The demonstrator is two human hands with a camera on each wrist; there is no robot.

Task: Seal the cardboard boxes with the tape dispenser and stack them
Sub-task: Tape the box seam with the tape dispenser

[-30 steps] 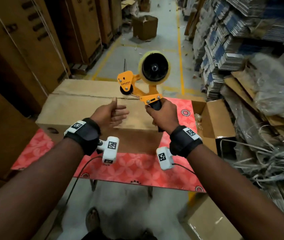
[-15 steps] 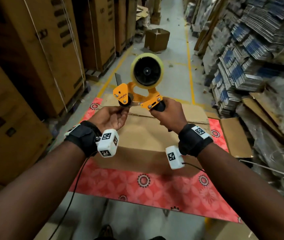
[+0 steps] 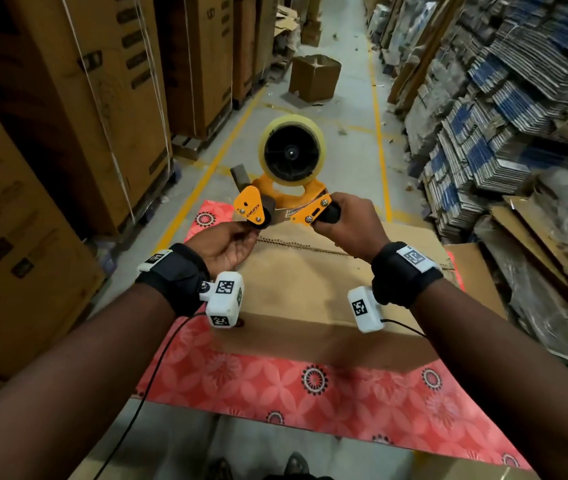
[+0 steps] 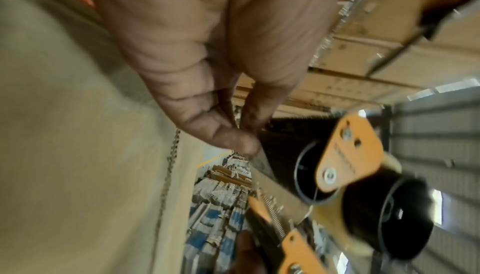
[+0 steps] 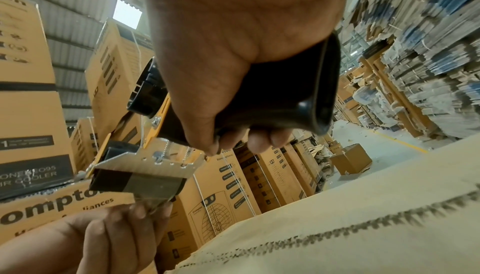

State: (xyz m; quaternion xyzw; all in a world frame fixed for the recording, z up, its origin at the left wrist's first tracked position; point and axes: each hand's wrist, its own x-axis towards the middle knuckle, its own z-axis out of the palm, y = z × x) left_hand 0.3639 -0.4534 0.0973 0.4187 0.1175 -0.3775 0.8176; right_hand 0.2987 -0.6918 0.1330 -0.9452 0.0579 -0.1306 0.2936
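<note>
An orange tape dispenser (image 3: 282,199) with a clear tape roll (image 3: 291,152) is held up above a closed cardboard box (image 3: 310,282) on a red flowered table cover (image 3: 310,386). My right hand (image 3: 344,226) grips its black handle (image 5: 285,101). My left hand (image 3: 230,244) sits under the dispenser's front roller, and its thumb and fingertips (image 4: 233,134) pinch the loose end of the tape (image 5: 153,201) at the mouth. The box's centre seam (image 3: 310,247) runs across beneath both hands.
Tall stacked cartons (image 3: 68,116) line the left of the aisle. Bundles of flattened board (image 3: 500,116) pile up on the right. An open box (image 3: 313,77) stands on the floor ahead. Another open carton (image 3: 476,278) sits right of the table.
My left hand has come up from the box top to the dispenser's mouth and taken hold of the tape end. The dispenser has tilted flatter, and my view has shifted forward.
</note>
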